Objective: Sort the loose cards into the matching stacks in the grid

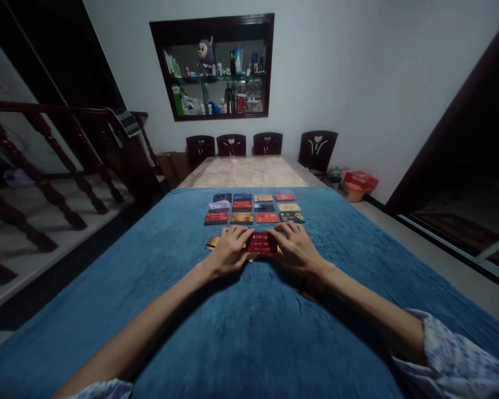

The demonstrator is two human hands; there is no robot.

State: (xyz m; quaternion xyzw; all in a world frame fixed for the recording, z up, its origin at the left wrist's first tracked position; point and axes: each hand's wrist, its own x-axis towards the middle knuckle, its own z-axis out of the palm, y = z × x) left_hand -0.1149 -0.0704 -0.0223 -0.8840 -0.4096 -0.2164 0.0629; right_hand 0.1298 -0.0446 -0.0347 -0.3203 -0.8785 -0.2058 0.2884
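Cloth, deep blue with a soft plush-looking nap [241,338], covers the near part of a long table; fine creases show on the right side. Red rectangular card with pale printed lettering [261,243] sits between the two hands, near the middle of the cloth. Left hand [229,252] closed on its left edge, thumb low, fingers curved above; right hand [296,248] grips the right edge the same way. Pale corner of something flat shows under the card's near edge; what it is, cannot tell.

Gold card with a dark stripe [212,243] lies askew, partly hidden by the left hand. Dark brownish flat piece [310,292] lies partly under the right forearm, too dim to identify.

Beyond the fingers: flat glossy cards in three rows of four, straight-edged, reds, golds and darks; nearest row includes a gold-brown card [242,218] and a black patterned card [291,216]. White card [219,205] in the middle row sits askew. Narrow blue gaps part the rows; the nearest is close to the fingertips. Wider room on the cloth to either side and towards the body. Past the cloth's far edge, pale mottled tabletop [253,170].
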